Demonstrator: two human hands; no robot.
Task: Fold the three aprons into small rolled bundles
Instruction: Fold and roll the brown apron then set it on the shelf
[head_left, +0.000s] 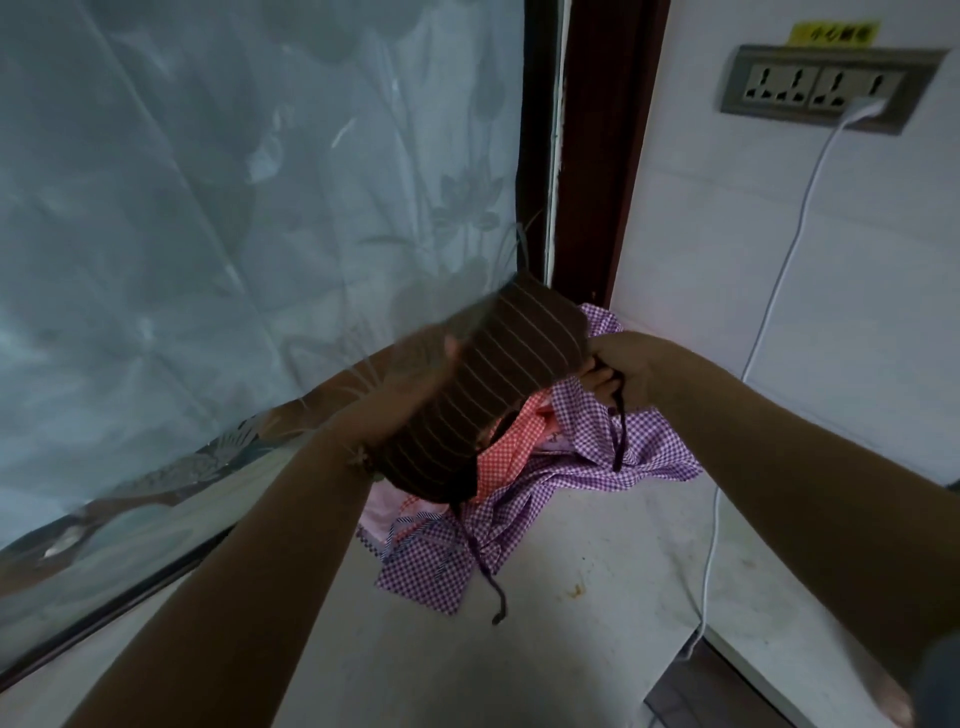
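A dark brown apron with thin pale stripes (483, 384) hangs folded in the air between my hands. My left hand (415, 374) grips its left side and is partly blurred. My right hand (623, 371) pinches the apron's right edge together with a dark strap (618, 436) that dangles down. Below, on the pale counter (571, 597), lies a crumpled purple-checked apron (597, 457) with an orange-checked apron (511, 447) bunched on top of it. Another dark strap (488, 577) trails down over the purple cloth.
A frosted glass panel with a flower pattern (234, 208) stands along the left. A dark wooden frame (597, 156) sits in the corner. On the tiled wall at right a socket strip (821, 88) holds a white charger with a cable (769, 322) running down over the counter edge.
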